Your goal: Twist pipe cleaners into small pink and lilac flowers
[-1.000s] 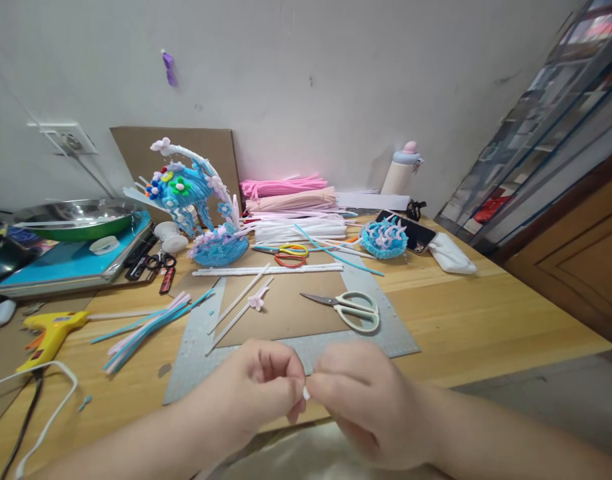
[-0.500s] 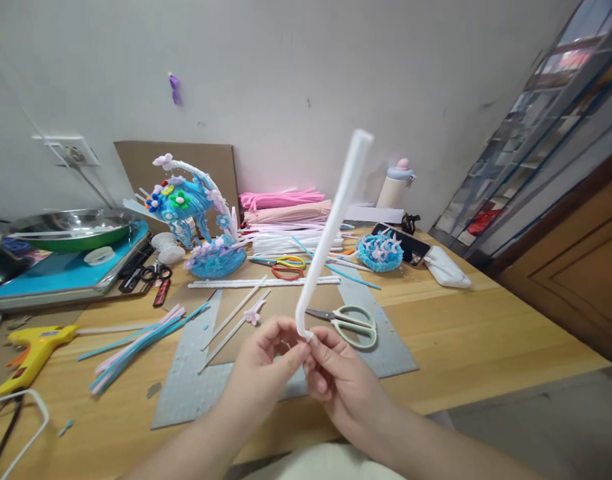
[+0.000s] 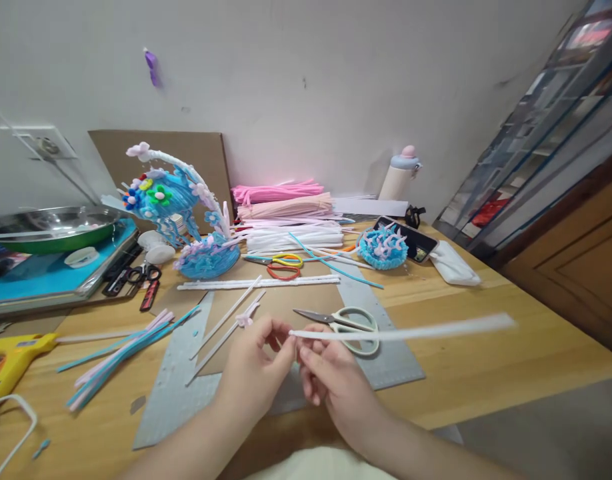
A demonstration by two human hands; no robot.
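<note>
A long white pipe cleaner [image 3: 411, 332] stretches to the right from my fingers, its far end blurred. The thumb and fingers of my left hand [image 3: 261, 360] pinch its near end. My right hand [image 3: 336, 370] is curled close beside, thumb and fingers closed around the stem near that end; the exact contact is partly hidden. Just behind my right hand lie scissors with pale green handles [image 3: 359, 327]. Left of my hands, a thin white stick with a small pink flower [image 3: 245, 320] rests on a piece of cardboard [image 3: 281, 303].
A grey cutting mat [image 3: 159, 413] lies beneath the cardboard. Bundled pipe cleaners [image 3: 293, 237], a blue flowered ornament [image 3: 209, 257] and a round blue piece [image 3: 383, 247] stand behind. To the left are a yellow glue gun [image 3: 21, 357] and loose blue and pink pipe cleaners [image 3: 121, 360].
The white pipe cleaner has swung down from nearly upright, bent near my fingers, to lying almost level toward the right. My hands stay close together, and the view has shifted slightly.
</note>
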